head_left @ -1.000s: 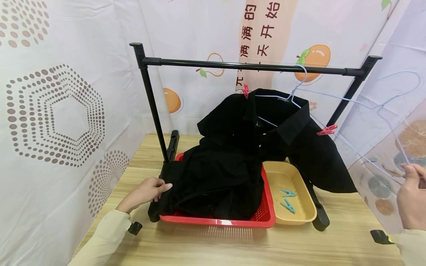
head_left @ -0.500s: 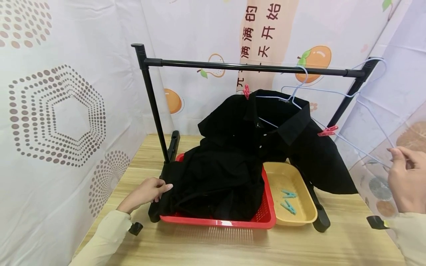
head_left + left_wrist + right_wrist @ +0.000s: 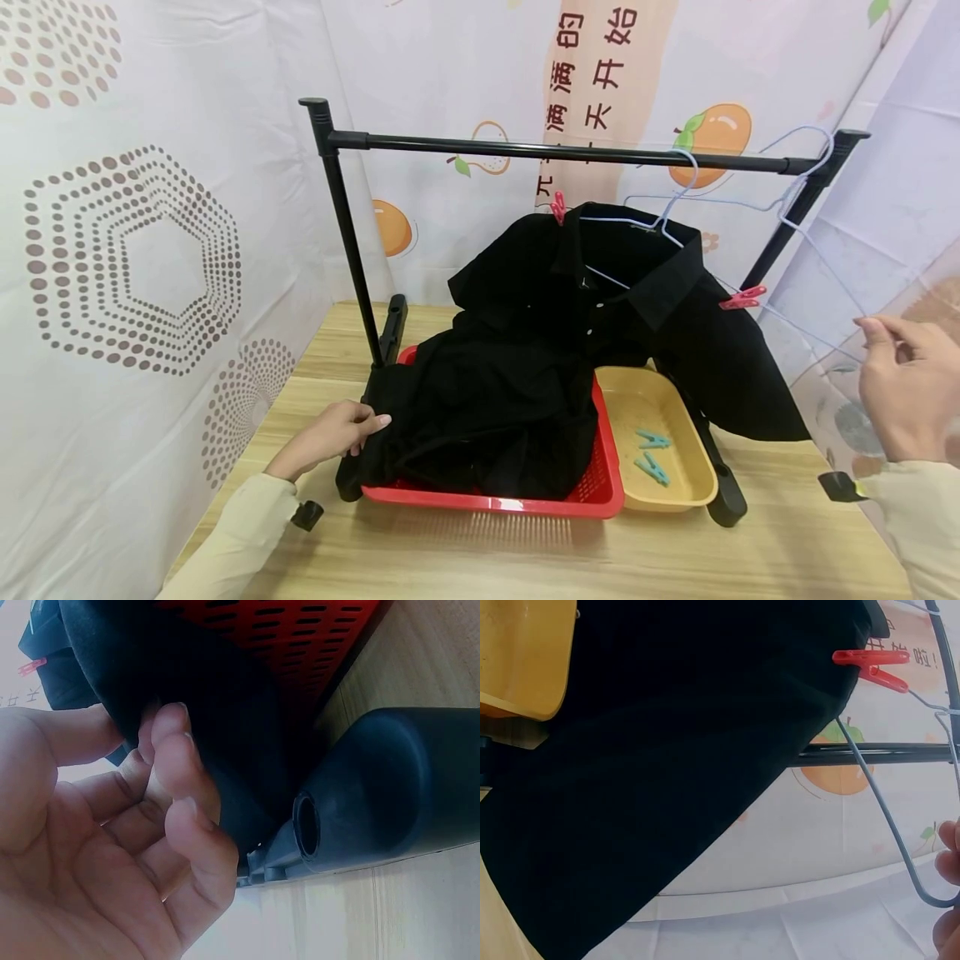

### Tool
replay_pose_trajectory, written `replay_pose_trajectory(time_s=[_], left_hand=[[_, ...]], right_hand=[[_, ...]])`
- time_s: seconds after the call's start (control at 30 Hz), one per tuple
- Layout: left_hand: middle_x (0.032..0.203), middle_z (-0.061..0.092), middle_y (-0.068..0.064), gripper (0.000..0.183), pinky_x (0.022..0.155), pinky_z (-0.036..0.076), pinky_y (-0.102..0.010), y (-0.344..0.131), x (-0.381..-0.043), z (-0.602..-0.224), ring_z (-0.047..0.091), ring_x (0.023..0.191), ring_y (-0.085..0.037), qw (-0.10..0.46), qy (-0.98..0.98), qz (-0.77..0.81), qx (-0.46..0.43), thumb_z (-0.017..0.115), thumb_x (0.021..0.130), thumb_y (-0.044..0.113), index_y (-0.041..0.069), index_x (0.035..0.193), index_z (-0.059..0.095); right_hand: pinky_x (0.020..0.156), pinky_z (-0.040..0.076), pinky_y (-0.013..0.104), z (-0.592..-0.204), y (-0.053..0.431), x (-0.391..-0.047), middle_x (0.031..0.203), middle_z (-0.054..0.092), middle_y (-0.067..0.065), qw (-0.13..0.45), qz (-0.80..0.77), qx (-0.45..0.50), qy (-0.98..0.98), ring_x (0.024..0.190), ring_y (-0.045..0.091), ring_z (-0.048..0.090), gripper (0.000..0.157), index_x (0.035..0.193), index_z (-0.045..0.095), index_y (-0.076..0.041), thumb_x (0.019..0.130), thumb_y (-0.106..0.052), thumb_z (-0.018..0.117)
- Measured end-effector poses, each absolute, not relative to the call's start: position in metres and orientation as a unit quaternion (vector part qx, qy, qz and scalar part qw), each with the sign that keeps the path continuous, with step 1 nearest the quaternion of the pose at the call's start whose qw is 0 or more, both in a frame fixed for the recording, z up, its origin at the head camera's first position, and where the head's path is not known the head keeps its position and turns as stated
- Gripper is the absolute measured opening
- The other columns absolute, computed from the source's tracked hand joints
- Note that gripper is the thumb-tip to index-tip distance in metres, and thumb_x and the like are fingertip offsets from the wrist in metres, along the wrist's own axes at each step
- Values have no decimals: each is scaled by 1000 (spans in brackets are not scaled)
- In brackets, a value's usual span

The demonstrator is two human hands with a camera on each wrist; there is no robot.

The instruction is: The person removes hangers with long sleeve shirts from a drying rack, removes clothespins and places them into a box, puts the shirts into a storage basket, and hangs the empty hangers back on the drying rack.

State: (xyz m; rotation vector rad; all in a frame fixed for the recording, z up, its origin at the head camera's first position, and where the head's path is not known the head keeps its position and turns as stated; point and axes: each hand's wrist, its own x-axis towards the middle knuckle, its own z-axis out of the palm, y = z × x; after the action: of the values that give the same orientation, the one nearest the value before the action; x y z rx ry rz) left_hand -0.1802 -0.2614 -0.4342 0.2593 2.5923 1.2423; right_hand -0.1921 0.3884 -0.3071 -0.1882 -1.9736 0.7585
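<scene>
At the left, my left hand (image 3: 341,432) pinches the edge of black cloth (image 3: 480,408) that lies heaped in a red basket (image 3: 495,503). In the left wrist view the thumb and fingertips meet on that cloth. My right hand (image 3: 903,383) grips a light-blue wire clothes hanger (image 3: 882,801) by one corner, its hook near the rack's right end. A black collared shirt (image 3: 682,333) is on another blue hanger (image 3: 684,187) at the rail, with red clothespins (image 3: 742,298) on its shoulders. Whether the heaped cloth joins this shirt, I cannot tell.
The black garment rack (image 3: 480,147) stands over the basket. A yellow tray (image 3: 637,383) with two teal clothespins (image 3: 651,469) sits right of it on the wooden table (image 3: 540,567). Printed curtains (image 3: 165,267) enclose the back and sides.
My right hand has moved left with the hanger, bringing the hook from beyond the rack's right post to the rail's right end. My left hand keeps its place on the cloth.
</scene>
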Motion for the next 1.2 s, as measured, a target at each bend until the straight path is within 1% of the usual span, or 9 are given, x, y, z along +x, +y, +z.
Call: replay_pose_trajectory(time_s=[0.2,0.23,0.27,0.37,0.47,0.5,0.57,0.83,1.2], left_hand=[[66,55,-6,46,48,39,-28,-261,-179,-434,51,57,-21,128,890,428,90,59,106,37,8,71,52],[66,55,-6,46,48,39,-28,-261,-179,-435,51,57,-21,128,890,429,90,59,106,37,8,71,52],[66,55,-6,46,48,39,-28,-261,-179,-435,52,57,-21,129,890,429,91,59,106,37,8,71,52],[66,54,-6,46,48,39,-28,-261,-178,-435,52,57,-21,128,889,430,92,59,106,37,8,71,52],[66,54,-6,46,48,38,-28,-261,-178,-435,52,57,-21,128,889,430,93,59,106,37,7,71,52],[66,54,-6,46,48,38,-28,-261,-179,-434,51,57,-21,128,889,430,93,59,106,37,8,71,51],[66,54,-6,46,48,38,-28,-261,-179,-434,51,57,-21,128,889,430,93,58,106,37,8,71,51],[65,54,-6,46,49,38,-28,-261,-178,-435,51,57,-21,132,887,432,93,58,106,38,8,72,52],[66,54,-6,47,50,39,-29,-262,-180,-434,52,58,-21,131,889,429,95,59,106,39,8,71,52]], right_hand=[[66,25,10,-316,398,-202,76,39,-46,519,265,-17,-812,66,-15,31,19,97,78,8,98,-8,70],[66,25,10,-318,400,-203,77,39,-46,521,255,-12,-815,66,-16,30,19,96,78,8,98,-10,70],[67,24,10,-320,403,-205,75,46,-41,521,244,-7,-818,67,-17,30,19,96,78,8,98,-11,71],[68,24,11,-327,409,-209,80,46,-44,517,226,-1,-825,69,-20,30,20,95,78,6,98,-12,71],[68,24,13,-330,410,-210,81,46,-46,517,225,5,-826,69,-20,30,19,95,78,6,98,-10,70],[68,24,13,-331,411,-211,84,39,-51,516,228,3,-826,68,-19,30,18,95,79,6,98,-10,71],[68,24,14,-334,411,-211,83,39,-51,514,231,3,-826,68,-18,31,18,96,79,6,97,-10,70],[78,24,17,-337,410,-208,83,41,-53,499,254,-8,-828,71,-18,33,23,97,78,7,99,-14,69],[92,23,25,-337,408,-207,79,40,-43,505,274,-27,-818,78,-19,34,23,99,76,9,97,-12,69]])
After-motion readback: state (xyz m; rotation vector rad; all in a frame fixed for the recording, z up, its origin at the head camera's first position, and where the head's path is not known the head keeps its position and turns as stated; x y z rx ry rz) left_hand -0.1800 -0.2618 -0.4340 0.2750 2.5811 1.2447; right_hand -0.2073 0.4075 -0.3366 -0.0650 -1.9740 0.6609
